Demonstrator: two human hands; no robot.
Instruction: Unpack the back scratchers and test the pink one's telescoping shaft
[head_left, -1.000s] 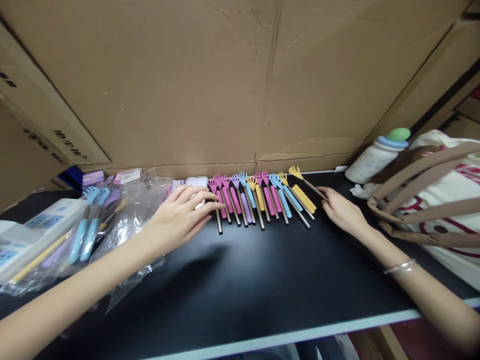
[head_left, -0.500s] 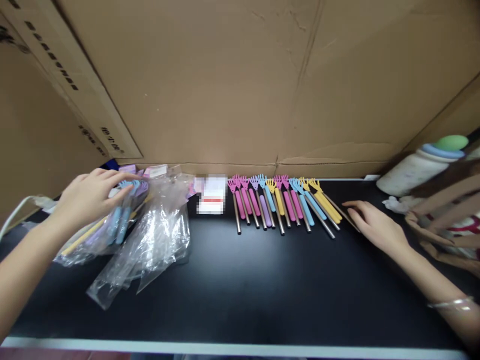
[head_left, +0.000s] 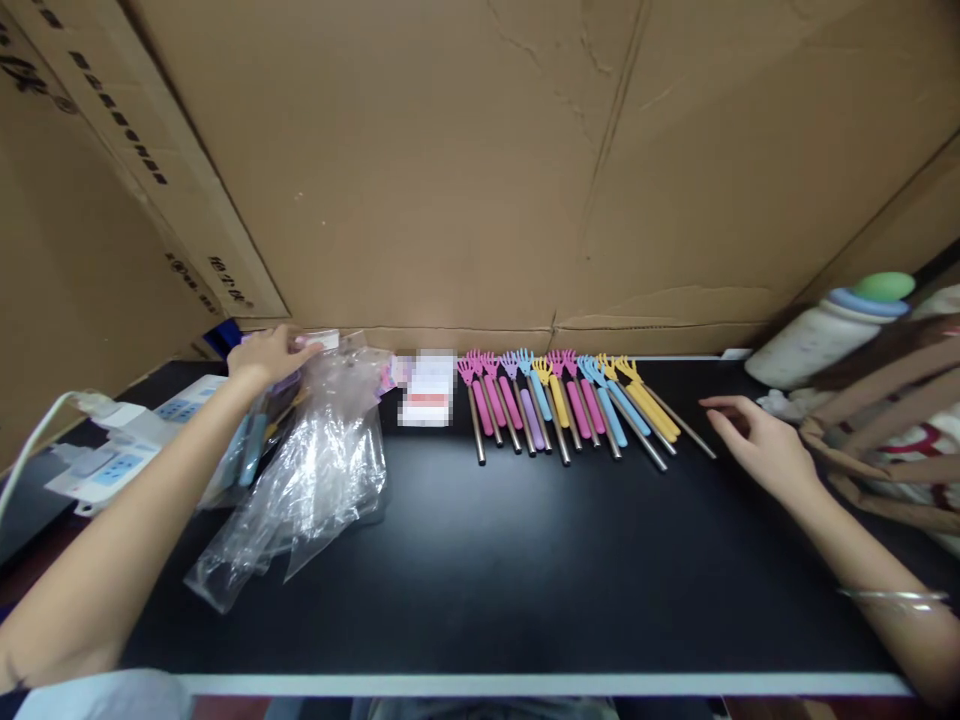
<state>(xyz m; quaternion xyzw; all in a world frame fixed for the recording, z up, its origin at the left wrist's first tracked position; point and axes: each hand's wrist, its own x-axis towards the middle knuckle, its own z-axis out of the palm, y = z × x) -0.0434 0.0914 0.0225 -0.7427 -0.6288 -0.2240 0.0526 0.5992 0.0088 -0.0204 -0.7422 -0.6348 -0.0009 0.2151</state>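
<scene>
A row of several hand-shaped back scratchers [head_left: 566, 405] in pink, blue, yellow and purple lies on the black table [head_left: 525, 580] near the cardboard wall. My right hand [head_left: 757, 445] rests on the table just right of the row, fingers spread, holding nothing. My left hand [head_left: 270, 355] reaches to the far left, at the top of a pile of clear plastic bags [head_left: 315, 470] with more scratchers [head_left: 251, 445] inside; its fingers curl at the packets by the wall, and whether they grip anything is unclear.
A white power strip [head_left: 112, 455] with a cable lies at the far left. A blurred white card [head_left: 426, 390] sits left of the row. A white bottle [head_left: 825, 340] with a green cap and a strapped bag [head_left: 892, 420] stand at the right. Cardboard walls enclose the back.
My left hand left the row, swung left to the bagged scratchers, then reached farther back toward the wall. My right hand drew slightly away from the rightmost scratcher. The view turned left.
</scene>
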